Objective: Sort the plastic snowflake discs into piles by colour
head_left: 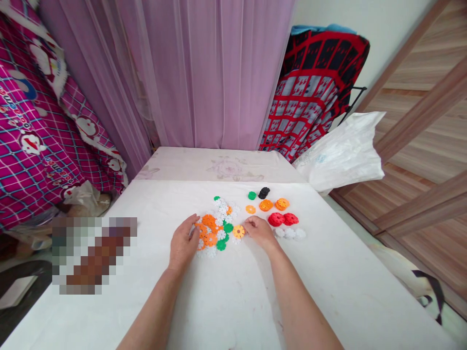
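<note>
A loose pile of plastic snowflake discs in orange, white and green lies on the table in front of me. My left hand (185, 242) rests at the pile's left edge, its fingers stretched forward beside the orange discs (209, 221). On the other side, my right hand (260, 232) pinches a light orange snowflake disc (238, 232) by its edge. Green discs (221, 244) and white discs (222, 210) sit between the hands. The undersides of my right fingers are hidden.
Sorted groups lie beyond and right of my right hand: red discs (276, 219), white discs (290, 234), orange stacks (266, 205), black discs (264, 193) and green discs (252, 195). A white plastic bag (341, 153) hangs past the right edge. A blurred patch (97, 255) covers the table's left side.
</note>
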`<act>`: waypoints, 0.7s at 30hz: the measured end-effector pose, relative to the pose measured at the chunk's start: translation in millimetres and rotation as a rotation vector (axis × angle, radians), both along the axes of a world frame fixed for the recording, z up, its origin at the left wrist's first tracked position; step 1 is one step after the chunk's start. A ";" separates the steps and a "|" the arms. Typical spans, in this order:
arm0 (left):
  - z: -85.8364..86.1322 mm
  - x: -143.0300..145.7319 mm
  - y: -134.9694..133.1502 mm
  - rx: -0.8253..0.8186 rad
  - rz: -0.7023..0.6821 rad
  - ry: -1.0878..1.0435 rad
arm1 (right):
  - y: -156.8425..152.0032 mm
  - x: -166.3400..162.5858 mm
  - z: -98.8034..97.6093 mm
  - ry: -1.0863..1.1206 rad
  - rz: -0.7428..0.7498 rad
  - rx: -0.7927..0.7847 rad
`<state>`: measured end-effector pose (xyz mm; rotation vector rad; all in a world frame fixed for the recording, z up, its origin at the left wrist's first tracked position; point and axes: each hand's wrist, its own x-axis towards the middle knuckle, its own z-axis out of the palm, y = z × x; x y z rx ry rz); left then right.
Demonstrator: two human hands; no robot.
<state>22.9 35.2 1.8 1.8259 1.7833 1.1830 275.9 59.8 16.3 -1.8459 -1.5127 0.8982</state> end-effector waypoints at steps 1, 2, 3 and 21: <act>0.2 0.0 -0.2 0.001 0.001 -0.001 | 0.4 0.6 -2.1 0.016 -0.009 0.006; 0.4 0.1 -0.4 0.002 0.002 -0.003 | 0.4 0.9 -3.9 0.030 -0.013 0.011; 0.7 0.1 -0.6 0.004 0.002 -0.005 | 0.0 1.1 -5.1 0.043 -0.010 0.012; 0.5 0.5 0.5 0.006 -0.001 -0.012 | -2.9 -2.4 -1.4 0.430 -0.168 0.024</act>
